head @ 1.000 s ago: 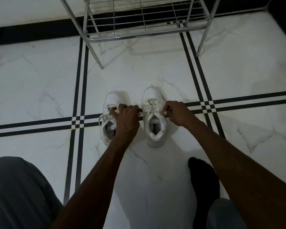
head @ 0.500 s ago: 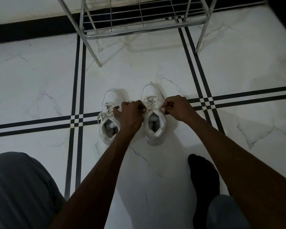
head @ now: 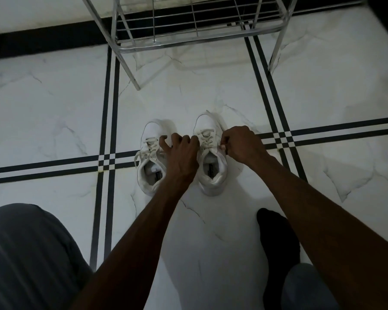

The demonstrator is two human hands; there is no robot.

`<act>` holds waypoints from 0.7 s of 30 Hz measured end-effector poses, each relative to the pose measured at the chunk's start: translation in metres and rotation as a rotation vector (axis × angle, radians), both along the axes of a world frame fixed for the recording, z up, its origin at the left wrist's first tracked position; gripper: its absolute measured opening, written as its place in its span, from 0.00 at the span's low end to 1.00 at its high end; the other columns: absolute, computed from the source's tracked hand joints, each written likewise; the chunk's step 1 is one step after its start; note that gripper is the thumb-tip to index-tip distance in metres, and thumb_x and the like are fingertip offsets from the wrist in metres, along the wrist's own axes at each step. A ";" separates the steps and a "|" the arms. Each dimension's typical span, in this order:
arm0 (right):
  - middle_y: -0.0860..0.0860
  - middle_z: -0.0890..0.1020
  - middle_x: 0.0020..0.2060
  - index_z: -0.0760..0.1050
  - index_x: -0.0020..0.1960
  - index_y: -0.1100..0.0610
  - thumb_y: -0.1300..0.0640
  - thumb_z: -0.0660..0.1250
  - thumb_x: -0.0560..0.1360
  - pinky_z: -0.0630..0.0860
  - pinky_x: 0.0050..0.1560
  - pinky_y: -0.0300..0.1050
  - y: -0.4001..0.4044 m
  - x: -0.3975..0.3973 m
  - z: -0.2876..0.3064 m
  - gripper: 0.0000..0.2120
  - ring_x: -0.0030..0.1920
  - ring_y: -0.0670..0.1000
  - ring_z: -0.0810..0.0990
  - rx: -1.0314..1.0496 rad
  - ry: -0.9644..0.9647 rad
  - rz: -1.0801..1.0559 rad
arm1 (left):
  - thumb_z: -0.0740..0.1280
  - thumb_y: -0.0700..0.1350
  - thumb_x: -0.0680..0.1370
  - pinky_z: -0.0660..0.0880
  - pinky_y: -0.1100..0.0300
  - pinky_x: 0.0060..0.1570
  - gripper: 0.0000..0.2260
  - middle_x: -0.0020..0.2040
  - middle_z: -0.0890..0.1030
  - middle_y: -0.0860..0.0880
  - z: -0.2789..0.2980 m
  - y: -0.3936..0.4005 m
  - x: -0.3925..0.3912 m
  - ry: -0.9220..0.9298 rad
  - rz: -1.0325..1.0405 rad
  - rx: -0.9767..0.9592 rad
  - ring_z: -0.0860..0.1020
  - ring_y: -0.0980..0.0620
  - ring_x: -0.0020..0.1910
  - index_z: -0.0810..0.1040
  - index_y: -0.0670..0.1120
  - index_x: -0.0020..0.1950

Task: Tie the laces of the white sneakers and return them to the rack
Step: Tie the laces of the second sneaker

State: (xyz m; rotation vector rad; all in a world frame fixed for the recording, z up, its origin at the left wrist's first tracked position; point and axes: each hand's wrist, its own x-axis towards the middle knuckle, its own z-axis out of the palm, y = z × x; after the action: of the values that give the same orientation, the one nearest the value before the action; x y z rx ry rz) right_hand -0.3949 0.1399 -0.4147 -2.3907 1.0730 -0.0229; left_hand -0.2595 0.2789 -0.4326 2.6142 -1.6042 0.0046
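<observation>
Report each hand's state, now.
Left hand: fingers spread, between the two sneakers; grip cannot be told.
Right hand: pinching the right sneaker's lace.

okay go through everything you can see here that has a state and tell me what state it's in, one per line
Left sneaker: upright on the floor, laces loose, not tied.
Right sneaker: upright on the floor, laces being worked, no finished bow visible.
Left hand: fingers curled at the right sneaker's laces, fingertips spread toward the left sneaker.
Right hand: pinching a lace of the right sneaker.
Rack: standing, visible shelf holds no shoes.
</observation>
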 end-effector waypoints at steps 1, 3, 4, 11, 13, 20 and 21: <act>0.53 0.87 0.42 0.86 0.45 0.55 0.59 0.76 0.72 0.74 0.37 0.43 0.001 -0.001 0.001 0.02 0.42 0.54 0.85 -0.001 -0.007 -0.023 | 0.71 0.32 0.61 0.57 0.39 0.64 0.18 0.43 0.80 0.50 0.001 0.000 0.002 -0.029 -0.021 0.018 0.75 0.41 0.53 0.78 0.47 0.48; 0.53 0.88 0.41 0.87 0.44 0.55 0.56 0.77 0.72 0.81 0.39 0.46 0.002 -0.003 0.002 0.03 0.41 0.54 0.86 0.019 -0.039 -0.079 | 0.72 0.34 0.61 0.55 0.39 0.64 0.16 0.42 0.80 0.50 0.004 0.001 0.005 -0.081 -0.046 0.042 0.75 0.41 0.53 0.81 0.49 0.45; 0.53 0.88 0.40 0.87 0.43 0.55 0.55 0.78 0.71 0.83 0.41 0.49 0.001 -0.004 0.001 0.03 0.41 0.54 0.86 0.046 -0.056 -0.115 | 0.72 0.34 0.61 0.55 0.39 0.64 0.15 0.42 0.80 0.50 0.006 0.002 0.006 -0.098 -0.047 0.046 0.75 0.41 0.53 0.81 0.49 0.44; 0.55 0.89 0.46 0.88 0.47 0.59 0.56 0.80 0.68 0.80 0.52 0.42 -0.006 -0.010 -0.006 0.10 0.50 0.52 0.85 0.253 -0.098 -0.300 | 0.70 0.35 0.64 0.56 0.39 0.63 0.13 0.42 0.80 0.52 0.009 0.005 0.008 -0.048 -0.025 0.065 0.75 0.41 0.54 0.82 0.51 0.42; 0.54 0.89 0.45 0.88 0.46 0.58 0.55 0.81 0.68 0.81 0.51 0.44 -0.006 -0.009 -0.011 0.09 0.48 0.52 0.86 0.241 -0.093 -0.315 | 0.70 0.36 0.64 0.58 0.40 0.62 0.12 0.42 0.79 0.52 0.006 0.005 0.009 -0.034 -0.017 0.072 0.75 0.41 0.53 0.82 0.51 0.42; 0.54 0.88 0.41 0.87 0.42 0.54 0.54 0.81 0.67 0.84 0.47 0.48 -0.006 -0.003 -0.018 0.07 0.45 0.53 0.86 0.224 -0.023 -0.340 | 0.64 0.41 0.71 0.56 0.43 0.60 0.10 0.46 0.80 0.53 0.004 0.004 0.011 0.025 0.019 0.083 0.74 0.43 0.56 0.82 0.53 0.45; 0.53 0.88 0.41 0.87 0.42 0.54 0.54 0.81 0.67 0.84 0.47 0.49 -0.007 -0.003 -0.018 0.07 0.45 0.53 0.86 0.221 -0.010 -0.337 | 0.64 0.41 0.72 0.56 0.43 0.60 0.10 0.46 0.81 0.52 0.006 0.004 0.011 0.047 0.023 0.081 0.74 0.43 0.56 0.82 0.52 0.46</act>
State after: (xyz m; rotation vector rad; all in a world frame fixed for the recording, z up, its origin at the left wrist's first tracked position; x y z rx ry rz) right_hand -0.3974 0.1330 -0.4326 -1.9921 1.3859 -0.0313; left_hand -0.2485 0.2831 -0.4268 2.6713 -1.5924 -0.1221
